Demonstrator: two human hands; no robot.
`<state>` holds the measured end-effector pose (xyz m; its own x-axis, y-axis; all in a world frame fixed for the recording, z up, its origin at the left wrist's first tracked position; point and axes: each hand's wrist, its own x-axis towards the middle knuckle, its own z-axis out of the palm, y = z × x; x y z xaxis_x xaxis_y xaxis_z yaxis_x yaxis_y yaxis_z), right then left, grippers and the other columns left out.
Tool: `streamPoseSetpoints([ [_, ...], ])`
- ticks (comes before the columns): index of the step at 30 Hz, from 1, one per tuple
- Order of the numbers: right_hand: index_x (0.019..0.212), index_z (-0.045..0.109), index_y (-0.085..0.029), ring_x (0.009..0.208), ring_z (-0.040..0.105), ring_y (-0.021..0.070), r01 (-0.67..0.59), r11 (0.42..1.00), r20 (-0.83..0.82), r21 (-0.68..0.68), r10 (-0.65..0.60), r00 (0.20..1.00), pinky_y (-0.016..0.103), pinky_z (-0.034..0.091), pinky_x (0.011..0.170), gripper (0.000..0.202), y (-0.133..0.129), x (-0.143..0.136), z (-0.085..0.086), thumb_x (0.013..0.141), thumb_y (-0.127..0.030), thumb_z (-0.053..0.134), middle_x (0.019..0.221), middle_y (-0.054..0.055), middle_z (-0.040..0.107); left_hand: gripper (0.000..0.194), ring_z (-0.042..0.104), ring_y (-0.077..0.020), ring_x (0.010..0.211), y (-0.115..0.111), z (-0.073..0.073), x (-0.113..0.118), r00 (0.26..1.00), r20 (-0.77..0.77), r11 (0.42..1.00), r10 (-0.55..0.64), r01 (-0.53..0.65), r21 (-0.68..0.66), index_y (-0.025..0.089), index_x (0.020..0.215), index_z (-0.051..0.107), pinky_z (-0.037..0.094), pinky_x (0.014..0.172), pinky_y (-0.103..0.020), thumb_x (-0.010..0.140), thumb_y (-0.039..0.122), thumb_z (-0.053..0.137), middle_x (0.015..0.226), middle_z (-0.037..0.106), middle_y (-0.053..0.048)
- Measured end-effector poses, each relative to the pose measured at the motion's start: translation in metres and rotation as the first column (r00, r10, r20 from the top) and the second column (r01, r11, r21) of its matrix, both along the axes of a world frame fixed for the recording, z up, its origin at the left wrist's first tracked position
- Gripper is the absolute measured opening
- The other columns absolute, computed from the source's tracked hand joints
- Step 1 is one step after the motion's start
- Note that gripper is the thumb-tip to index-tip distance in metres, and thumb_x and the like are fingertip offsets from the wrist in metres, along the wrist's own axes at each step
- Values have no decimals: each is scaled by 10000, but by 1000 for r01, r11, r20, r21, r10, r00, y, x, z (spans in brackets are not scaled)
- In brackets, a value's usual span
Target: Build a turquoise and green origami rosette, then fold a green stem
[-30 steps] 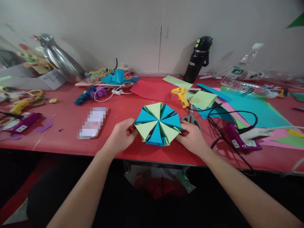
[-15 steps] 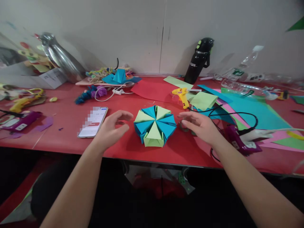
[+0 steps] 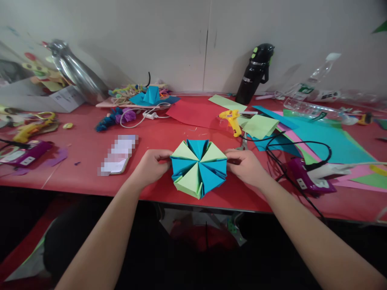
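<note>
From where I stand, the paper wheel (image 3: 198, 167) is near the front edge of the red tabletop (image 3: 75, 177), squarely between the two hands. It is folded from blue and pale green wedges whose points meet in the middle, and its face tips up towards the person. Whether its underside rests on the surface or is slightly raised, I cannot tell.

The left hand (image 3: 152, 167) has its fingers clamped on the wheel's left rim, and the right hand (image 3: 244, 165) has its own clamped on the right rim; the fingertips are partly hidden by the paper. The step in hand, as I judge it, is steadying or adjusting the folded piece — both hands share it evenly, and no tool is in use. The next move, I'd say, calls for a light, matched hold at the two sides, since a hard squeeze could crumple the wedges or open the gaps between them.

Just beyond the right hand lie the scissors (image 3: 244, 143), partly hidden, with the yellow glue gun (image 3: 231, 121) behind them. The phone (image 3: 119, 155) lies off to the left of the left hand — near, but not touching — and a purple power strip (image 3: 311, 177) sits well over to the right.
</note>
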<state>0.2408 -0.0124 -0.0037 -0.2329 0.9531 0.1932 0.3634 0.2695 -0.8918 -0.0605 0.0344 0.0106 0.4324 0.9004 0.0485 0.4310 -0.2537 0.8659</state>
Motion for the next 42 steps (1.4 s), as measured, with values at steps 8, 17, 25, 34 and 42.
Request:
streamPoseSetpoints([
  [8, 737, 695, -196, 731, 537, 163, 75, 996, 25, 54, -77, 997, 283, 415, 676, 121, -5, 8, -7, 839, -183, 631, 754, 4, 596, 288, 728, -275, 932, 1, 10, -7, 1000, -30, 999, -8, 9, 49, 210, 986, 806, 580, 894, -381, 774, 192, 613, 982, 793, -26],
  [17, 718, 669, -198, 710, 539, 160, 148, 980, 47, 130, -155, 987, 274, 410, 649, 123, -11, -8, -3, 841, -204, 659, 737, 0, 581, 367, 677, -265, 1130, 7, 3, -1, 999, 29, 991, 43, -47, 129, 186, 1168, 699, 541, 1003, -411, 814, 230, 617, 1200, 728, -87],
  [25, 859, 754, -217, 853, 650, 211, 69, 998, 130, -1, -68, 989, 315, 503, 776, 154, -34, -27, 4, 778, -337, 805, 893, 42, 701, 203, 656, -222, 1115, -30, 26, 21, 979, -17, 806, 203, -157, 571, 232, 1089, 702, 503, 1021, -377, 927, 232, 579, 1161, 720, -47],
  [34, 843, 658, -210, 746, 617, 189, 158, 985, 141, -67, -147, 979, 295, 478, 665, 277, -27, 9, 19, 816, -468, 754, 831, 31, 678, 305, 578, -248, 1277, -43, 14, 44, 958, -270, 796, 100, 86, 599, 251, 1236, 660, 391, 1129, -450, 969, 250, 511, 1345, 656, -65],
  [42, 770, 684, -187, 719, 556, 169, 206, 964, 186, 168, -237, 954, 281, 433, 670, 171, -30, -27, 3, 902, -291, 648, 764, 23, 605, 404, 438, -237, 1428, -43, 11, 42, 916, -389, 797, 101, 160, 583, 280, 1383, 572, 254, 1210, -490, 1018, 238, 404, 1490, 552, -22],
])
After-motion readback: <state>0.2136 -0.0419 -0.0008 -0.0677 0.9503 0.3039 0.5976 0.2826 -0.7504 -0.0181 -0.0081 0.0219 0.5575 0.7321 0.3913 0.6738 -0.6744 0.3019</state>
